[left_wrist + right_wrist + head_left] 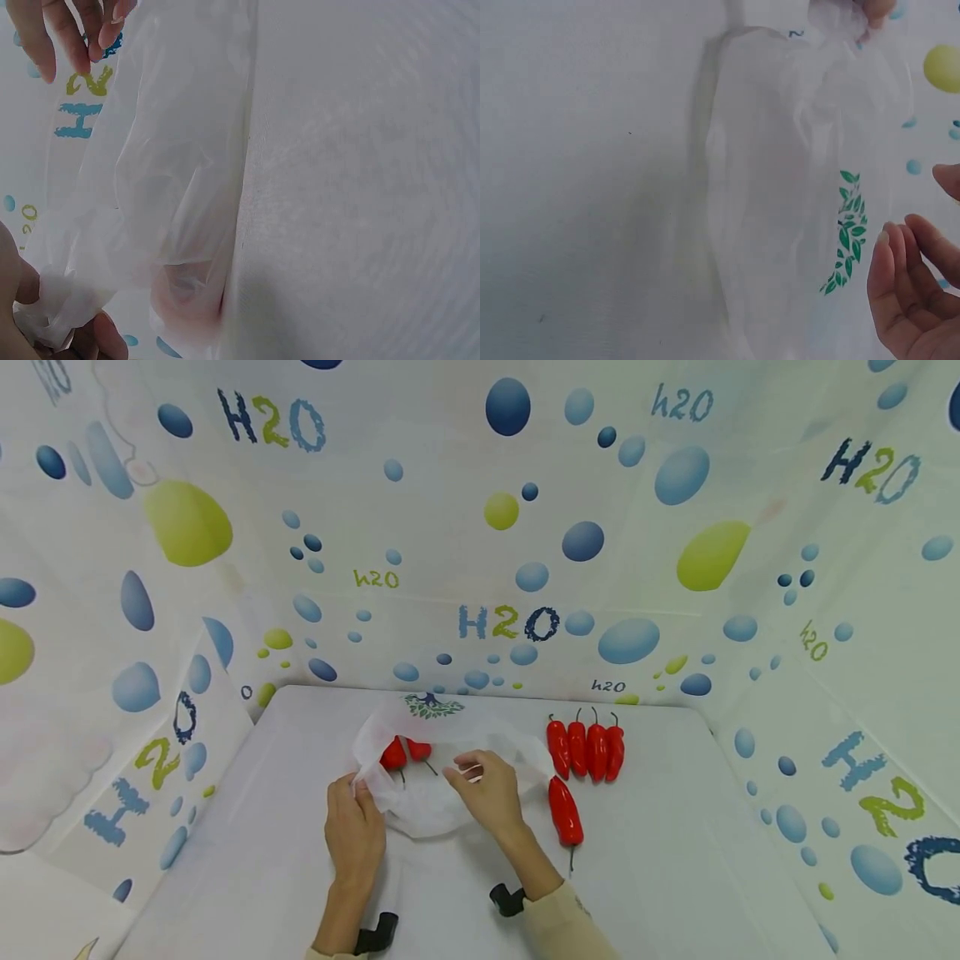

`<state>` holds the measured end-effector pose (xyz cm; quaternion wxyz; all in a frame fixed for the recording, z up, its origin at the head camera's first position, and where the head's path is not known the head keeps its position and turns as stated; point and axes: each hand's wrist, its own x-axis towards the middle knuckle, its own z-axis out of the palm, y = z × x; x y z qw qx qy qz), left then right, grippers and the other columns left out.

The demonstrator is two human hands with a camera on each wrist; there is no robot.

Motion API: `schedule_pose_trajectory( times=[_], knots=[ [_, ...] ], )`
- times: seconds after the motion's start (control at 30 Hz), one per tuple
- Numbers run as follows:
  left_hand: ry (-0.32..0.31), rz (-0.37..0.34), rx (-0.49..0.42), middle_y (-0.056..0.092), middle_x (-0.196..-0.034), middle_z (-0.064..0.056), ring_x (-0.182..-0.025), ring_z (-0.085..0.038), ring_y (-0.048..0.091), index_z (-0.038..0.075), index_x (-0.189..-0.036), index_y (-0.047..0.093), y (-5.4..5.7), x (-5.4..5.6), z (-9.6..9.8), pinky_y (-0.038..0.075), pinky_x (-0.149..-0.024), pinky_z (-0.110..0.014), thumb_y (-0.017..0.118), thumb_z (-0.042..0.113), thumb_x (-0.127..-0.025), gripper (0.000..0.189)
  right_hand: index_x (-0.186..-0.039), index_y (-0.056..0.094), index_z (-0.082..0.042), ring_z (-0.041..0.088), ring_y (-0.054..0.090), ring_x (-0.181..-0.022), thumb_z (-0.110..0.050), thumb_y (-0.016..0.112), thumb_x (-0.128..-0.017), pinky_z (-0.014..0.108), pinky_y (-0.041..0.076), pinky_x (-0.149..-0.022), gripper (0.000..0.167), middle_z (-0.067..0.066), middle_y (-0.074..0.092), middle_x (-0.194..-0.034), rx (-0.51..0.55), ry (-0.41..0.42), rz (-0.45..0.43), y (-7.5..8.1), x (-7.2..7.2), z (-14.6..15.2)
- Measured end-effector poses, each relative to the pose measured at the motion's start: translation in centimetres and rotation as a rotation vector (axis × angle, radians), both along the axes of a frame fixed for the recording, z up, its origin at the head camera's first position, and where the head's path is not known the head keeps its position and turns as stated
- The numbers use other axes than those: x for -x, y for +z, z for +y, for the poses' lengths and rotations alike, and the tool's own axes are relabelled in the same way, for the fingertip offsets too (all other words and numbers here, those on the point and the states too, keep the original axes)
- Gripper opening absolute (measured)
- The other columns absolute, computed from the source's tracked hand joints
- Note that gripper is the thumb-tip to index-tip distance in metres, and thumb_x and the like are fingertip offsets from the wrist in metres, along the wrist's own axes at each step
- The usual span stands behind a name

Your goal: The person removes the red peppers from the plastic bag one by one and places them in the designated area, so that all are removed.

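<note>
White table (660, 827), H2O-print sheet (435, 510) behind: I've L hand (356, 831) pointing fwd, thumb + fingers pinching the plastic bag (438, 817) at its L edge. R hand (491, 793) angles inward over it, fingers loosely bent, thumb apart; two red peppers (393, 753) inside, five more peppers (596, 753) to R.

Wht tbl (675, 843), H2O-print backdrop (450, 527) behind, blue & grn dots (507, 407)

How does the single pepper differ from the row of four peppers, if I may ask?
The single pepper lies nearer the viewer, whereas the row of four peppers lies farther away. The single pepper's stem points toward the viewer; the row's stems point away. Both are red.
</note>
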<state>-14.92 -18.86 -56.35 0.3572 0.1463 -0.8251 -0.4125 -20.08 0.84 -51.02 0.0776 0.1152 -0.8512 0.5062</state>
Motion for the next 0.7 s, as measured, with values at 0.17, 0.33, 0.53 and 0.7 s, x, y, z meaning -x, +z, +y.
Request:
schedule_pose_trajectory(
  times=[0.17, 0.33, 0.53, 0.7],
  knots=[
    [0.009, 0.0, 0.003, 0.059, -0.113, -0.024, -0.092, -0.048, 0.062, -0.005, -0.124, 0.057, 0.0, 0.0, 0.0, 0.049, -0.077, -0.059, 0.048, 0.014, -0.11, 0.026, -0.108, 0.077, -0.011, 0.016, 0.07, -0.088, -0.034, 0.081, -0.092, 0.028, 0.056, -0.074, 0.029, 0.004, 0.074, -0.103, -0.072, 0.019, 0.005, 0.0, 1.2, -0.4],
    [0.012, -0.001, -0.002, 0.059, -0.115, -0.024, -0.093, -0.05, 0.063, -0.005, -0.124, 0.057, 0.0, 0.0, -0.2, 0.048, -0.077, -0.061, 0.048, 0.015, -0.11, 0.027, -0.108, 0.077, -0.01, 0.016, 0.07, -0.086, -0.032, 0.081, -0.092, 0.03, 0.056, -0.073, 0.027, 0.004, 0.075, -0.1, -0.122, 0.031, 0.021, -0.3, 2.3, -1.0],
    [0.011, -0.007, -0.005, 0.059, -0.115, -0.024, -0.093, -0.052, 0.063, -0.005, -0.125, 0.056, -0.2, 0.0, -0.3, 0.048, -0.077, -0.061, 0.047, 0.015, -0.11, 0.027, -0.108, 0.078, -0.007, 0.018, 0.07, -0.084, -0.031, 0.081, -0.092, 0.033, 0.056, -0.074, 0.029, 0.007, 0.076, -0.099, -0.165, 0.039, 0.024, -0.2, 3.4, -1.7],
    [0.013, 0.002, -0.004, 0.059, -0.114, -0.024, -0.094, -0.052, 0.064, -0.005, -0.125, 0.056, -0.2, 0.0, -0.2, 0.049, -0.077, -0.062, 0.049, 0.014, -0.109, 0.025, -0.106, 0.078, -0.005, 0.02, 0.071, -0.084, -0.028, 0.081, -0.092, 0.035, 0.056, -0.075, 0.027, 0.007, 0.077, -0.099, -0.194, 0.036, 0.021, -0.6, 4.3, -2.2]
  ],
)
